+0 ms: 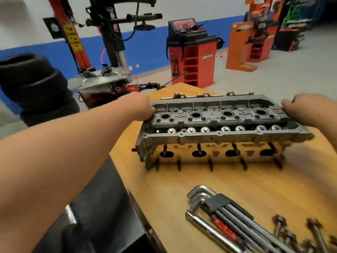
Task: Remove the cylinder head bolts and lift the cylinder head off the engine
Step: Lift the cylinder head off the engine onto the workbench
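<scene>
1. Though both hands grip the cylinder head (218, 121), the fingertips of the left hand (144, 108) vanish behind its left end. The right hand (306, 110) curls over the right end, its wrist cut by the frame edge. Whether the head rests on the tabletop (182, 189) or hangs just above it is unclear.
2. Nearer the camera lie a hex key set (224, 214) and loose bolts (295, 232), blurred and partly cropped. Behind stand stacked tyres (34, 84), a tyre changer (102, 83) and a red wheel balancer (191, 52).
3. The head's long axis runs left to right. Its open top, with four round bores, tilts toward the camera, and dark studs point down from its near side.
</scene>
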